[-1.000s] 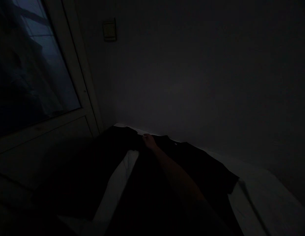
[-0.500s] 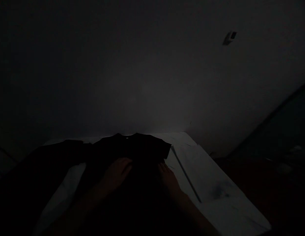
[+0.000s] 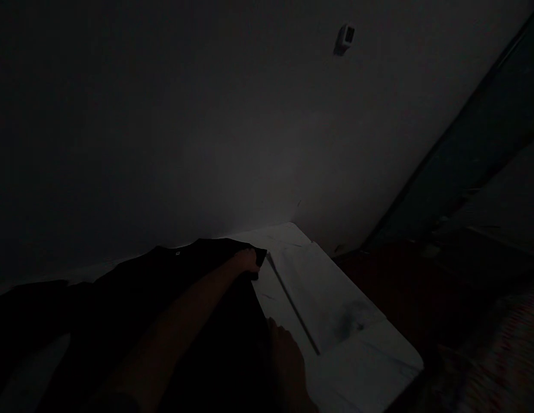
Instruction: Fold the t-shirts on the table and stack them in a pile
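A black short-sleeved shirt [image 3: 206,298] lies spread on a white table, its collar with a small light label toward the wall. My left hand [image 3: 248,260] is at the sleeve on the right, its fingers closed around the sleeve's cloth near the end. Lower down, my right hand [image 3: 284,338] rests at the shirt's right side edge, its fingers bent over the cloth; in the dark I cannot make out whether it grips. More dark cloth [image 3: 30,304] lies at the left, touching or close to the shirt.
The white table [image 3: 357,321] stands against a grey wall. A thin dark rod or strip [image 3: 295,307] lies on it, right of the shirt. A small box-like fitting [image 3: 346,38] is on the wall. Patterned cloth [image 3: 503,355] shows at lower right.
My left hand has moved from the shirt's middle to the right sleeve and closed there. My right hand has moved lower along the side edge. The view has turned right.
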`<state>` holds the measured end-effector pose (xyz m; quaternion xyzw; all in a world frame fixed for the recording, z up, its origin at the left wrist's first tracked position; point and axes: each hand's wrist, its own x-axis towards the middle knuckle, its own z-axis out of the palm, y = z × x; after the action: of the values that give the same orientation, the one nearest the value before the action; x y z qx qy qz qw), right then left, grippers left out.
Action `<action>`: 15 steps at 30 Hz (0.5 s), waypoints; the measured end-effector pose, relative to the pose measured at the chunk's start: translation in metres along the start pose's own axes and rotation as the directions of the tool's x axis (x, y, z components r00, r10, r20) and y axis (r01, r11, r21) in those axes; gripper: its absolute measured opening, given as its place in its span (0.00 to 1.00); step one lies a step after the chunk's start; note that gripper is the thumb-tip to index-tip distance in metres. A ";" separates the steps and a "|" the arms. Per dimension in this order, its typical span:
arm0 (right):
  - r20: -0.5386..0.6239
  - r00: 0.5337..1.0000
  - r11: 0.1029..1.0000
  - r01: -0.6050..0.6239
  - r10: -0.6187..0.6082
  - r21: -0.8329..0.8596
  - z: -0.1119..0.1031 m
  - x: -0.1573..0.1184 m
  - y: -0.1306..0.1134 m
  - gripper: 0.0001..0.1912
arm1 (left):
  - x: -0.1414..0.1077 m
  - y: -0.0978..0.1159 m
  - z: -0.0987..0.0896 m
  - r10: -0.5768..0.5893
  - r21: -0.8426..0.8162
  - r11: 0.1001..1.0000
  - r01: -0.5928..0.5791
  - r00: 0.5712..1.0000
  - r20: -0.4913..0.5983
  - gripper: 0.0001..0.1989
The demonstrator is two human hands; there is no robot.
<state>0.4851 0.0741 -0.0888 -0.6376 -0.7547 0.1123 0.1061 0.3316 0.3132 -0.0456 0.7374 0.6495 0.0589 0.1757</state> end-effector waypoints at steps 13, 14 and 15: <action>0.331 0.937 0.956 -0.189 0.108 0.224 0.000 -0.043 0.025 0.17 | 0.020 -0.040 0.002 -0.342 -0.478 0.844 0.244 0.931 -0.128 0.17; 0.323 0.937 0.949 -0.213 0.131 0.232 0.005 -0.051 0.031 0.19 | 0.020 -0.039 0.004 -0.354 -0.500 0.831 0.245 0.925 -0.136 0.17; 0.293 0.943 0.941 -0.235 0.159 0.244 0.011 -0.061 0.036 0.20 | 0.021 -0.038 0.007 -0.362 -0.518 0.820 0.241 0.921 -0.145 0.17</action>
<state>0.5257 0.0199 -0.1109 -0.6683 -0.6708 0.3119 0.0784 0.3013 0.3360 -0.0679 0.5428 0.7384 0.2806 0.2853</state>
